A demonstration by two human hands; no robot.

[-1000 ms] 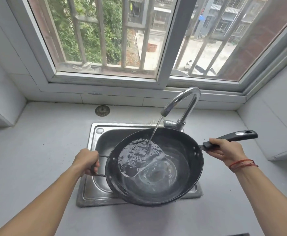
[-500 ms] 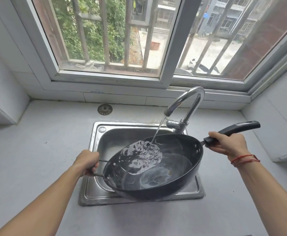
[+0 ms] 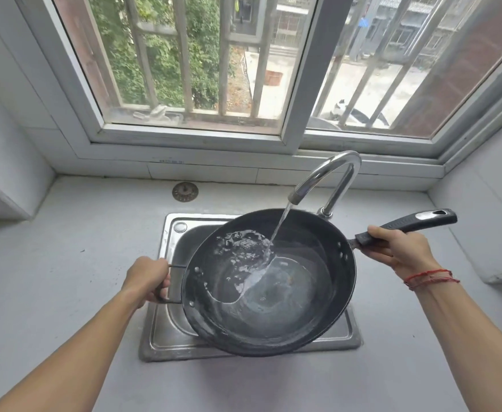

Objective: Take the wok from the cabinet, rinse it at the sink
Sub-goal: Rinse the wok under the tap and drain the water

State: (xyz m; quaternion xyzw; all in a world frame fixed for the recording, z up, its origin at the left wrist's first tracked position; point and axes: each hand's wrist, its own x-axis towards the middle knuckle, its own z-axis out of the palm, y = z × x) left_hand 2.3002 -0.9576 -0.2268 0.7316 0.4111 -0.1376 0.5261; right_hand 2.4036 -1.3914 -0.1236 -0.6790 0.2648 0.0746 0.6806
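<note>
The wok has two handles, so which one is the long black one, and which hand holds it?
The long black straight handle sticks out on the right, gripped by the right hand. The left hand holds the small thin wire loop handle.

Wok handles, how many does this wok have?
2. A long black handle on the wok's right side, in the right hand's grip; a small wire loop handle on the left side, in the left hand's grip.

One head-worn wide-angle view looks forward and down, close over the sink (image 3: 166,337), with edges probably lens-bent.
</note>
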